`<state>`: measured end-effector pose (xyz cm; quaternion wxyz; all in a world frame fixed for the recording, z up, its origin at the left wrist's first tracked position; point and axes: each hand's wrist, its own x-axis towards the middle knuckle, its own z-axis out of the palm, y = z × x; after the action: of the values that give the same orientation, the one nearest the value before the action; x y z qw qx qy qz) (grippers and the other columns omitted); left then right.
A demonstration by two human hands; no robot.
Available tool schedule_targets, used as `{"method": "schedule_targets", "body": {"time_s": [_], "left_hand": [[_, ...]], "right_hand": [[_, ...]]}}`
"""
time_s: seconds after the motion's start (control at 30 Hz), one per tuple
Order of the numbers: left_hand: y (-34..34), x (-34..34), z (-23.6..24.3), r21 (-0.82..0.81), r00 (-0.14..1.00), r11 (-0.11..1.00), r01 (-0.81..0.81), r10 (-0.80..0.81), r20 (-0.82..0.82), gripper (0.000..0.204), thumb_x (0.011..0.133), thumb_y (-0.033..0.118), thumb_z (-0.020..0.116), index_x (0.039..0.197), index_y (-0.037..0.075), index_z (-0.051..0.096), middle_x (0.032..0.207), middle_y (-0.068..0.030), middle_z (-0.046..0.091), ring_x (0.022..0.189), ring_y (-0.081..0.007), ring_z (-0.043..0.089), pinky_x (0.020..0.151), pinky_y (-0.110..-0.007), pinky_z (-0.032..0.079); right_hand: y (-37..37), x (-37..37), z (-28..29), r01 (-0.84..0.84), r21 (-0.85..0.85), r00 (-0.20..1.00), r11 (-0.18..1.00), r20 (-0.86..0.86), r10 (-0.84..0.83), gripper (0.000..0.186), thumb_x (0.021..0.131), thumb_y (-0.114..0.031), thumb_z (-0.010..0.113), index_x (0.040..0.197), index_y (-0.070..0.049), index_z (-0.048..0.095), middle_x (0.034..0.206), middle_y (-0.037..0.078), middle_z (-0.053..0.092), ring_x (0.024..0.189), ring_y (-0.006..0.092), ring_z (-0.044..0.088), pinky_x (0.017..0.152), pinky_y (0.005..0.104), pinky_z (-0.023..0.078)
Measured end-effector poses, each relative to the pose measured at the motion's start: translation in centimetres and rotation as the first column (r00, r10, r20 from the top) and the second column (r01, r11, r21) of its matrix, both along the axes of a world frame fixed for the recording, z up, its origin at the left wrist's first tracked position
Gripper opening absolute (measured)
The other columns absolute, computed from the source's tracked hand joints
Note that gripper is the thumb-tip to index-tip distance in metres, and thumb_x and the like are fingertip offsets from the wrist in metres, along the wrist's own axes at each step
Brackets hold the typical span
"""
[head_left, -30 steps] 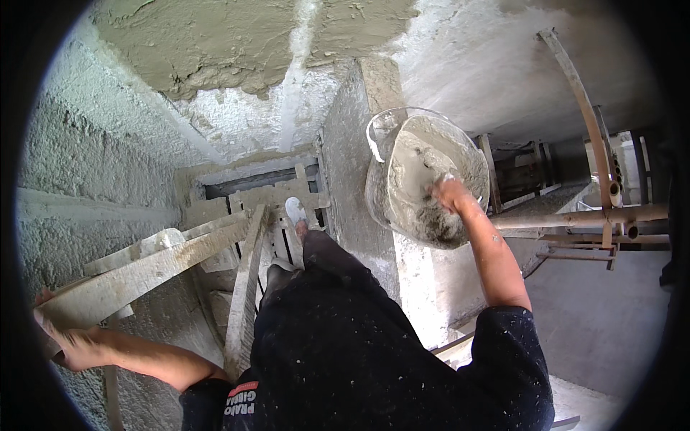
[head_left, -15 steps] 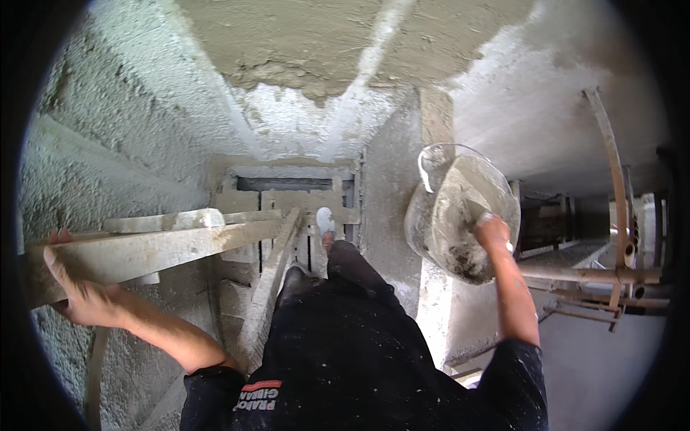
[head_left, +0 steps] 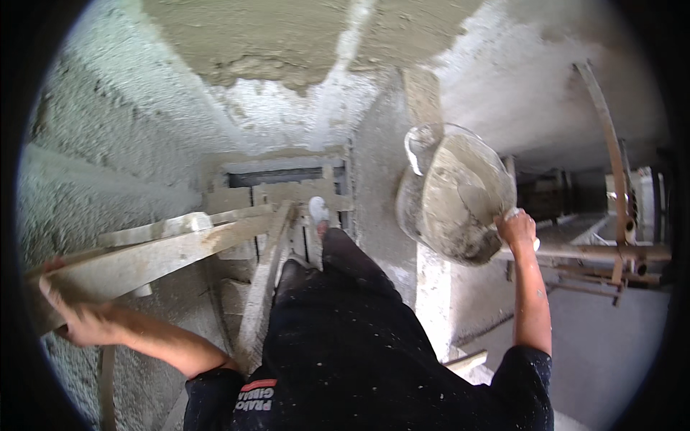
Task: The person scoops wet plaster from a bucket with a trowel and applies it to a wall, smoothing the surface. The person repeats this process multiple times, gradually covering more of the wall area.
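My right hand (head_left: 519,228) grips the rim of a round mortar-caked bucket (head_left: 460,197) that holds wet grey mortar and sits high at the right, beside a plastered column (head_left: 431,287). My left hand (head_left: 75,320) is closed around the near end of a long mortar-smeared wooden board (head_left: 158,255) at the lower left. The board runs from that hand toward the middle of the view. My legs in dark speckled trousers and one white shoe (head_left: 318,210) stand on wooden planks below.
Rough grey plastered walls (head_left: 108,144) rise at the left, with a band of fresh brown mortar (head_left: 287,43) overhead. Wooden scaffold planks (head_left: 266,287) and a framed opening lie below my feet. Rusty metal scaffold poles (head_left: 607,251) cross at the right above a concrete floor.
My right hand has moved from inside the bucket's mortar to its right rim. The view swung a little; my left hand keeps hold of the board.
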<state>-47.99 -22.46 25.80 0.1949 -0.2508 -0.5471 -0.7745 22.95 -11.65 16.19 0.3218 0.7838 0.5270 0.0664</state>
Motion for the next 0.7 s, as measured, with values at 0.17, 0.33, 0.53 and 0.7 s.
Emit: {"method": "schedule_targets", "body": {"time_s": [0.17,0.33,0.53,0.7], "left_hand": [[0.1,-0.7,-0.1,-0.033,0.996,0.996,-0.08,0.079,-0.039,0.025,0.092,0.018,0.077,0.096,-0.006,0.071,0.099,-0.0175,0.076,0.092,-0.0235,0.075,0.087,-0.039,0.062],[0.0,-0.8,-0.3,-0.022,0.997,0.996,-0.081,0.081,0.018,0.026,0.091,0.015,0.079,0.1,-0.008,0.07,0.101,-0.0188,0.076,0.093,-0.0237,0.075,0.089,-0.039,0.063],[0.1,-1.0,-0.1,-0.005,0.997,0.999,-0.046,0.046,-0.068,0.032,0.09,0.014,0.08,0.103,-0.012,0.068,0.103,-0.0208,0.075,0.092,-0.0252,0.075,0.087,-0.037,0.064],[-0.1,-1.0,-0.3,-0.057,1.0,0.998,-0.03,0.029,-0.008,0.033,0.089,0.015,0.08,0.101,-0.013,0.068,0.1,-0.0208,0.075,0.091,-0.0253,0.076,0.086,-0.037,0.063]], "right_hand": [[0.7,-0.3,-2.2,-0.268,-0.013,0.963,0.963,-0.01,0.268,0.021,0.09,-0.017,0.061,0.093,-0.009,0.081,0.096,0.013,0.077,0.092,0.0274,0.077,0.078,0.0385,0.06],[2.6,-2.6,-5.6,-0.253,-0.217,0.949,0.943,-0.245,0.198,0.04,0.099,-0.041,0.058,0.106,-0.006,0.077,0.104,0.017,0.076,0.109,0.0345,0.071,0.091,0.0444,0.057],[1.4,-3.4,-4.0,0.186,-0.189,0.611,0.964,-0.746,-0.264,0.051,0.098,-0.051,0.063,0.101,-0.002,0.073,0.073,0.009,0.07,0.062,0.0243,0.067,0.061,0.0391,0.056],[-3.5,-2.2,-6.1,0.431,0.079,0.419,0.899,-0.9,-0.122,0.051,0.099,-0.052,0.064,0.088,-0.003,0.072,0.067,0.006,0.066,0.05,0.015,0.057,0.046,0.0324,0.045]]}}
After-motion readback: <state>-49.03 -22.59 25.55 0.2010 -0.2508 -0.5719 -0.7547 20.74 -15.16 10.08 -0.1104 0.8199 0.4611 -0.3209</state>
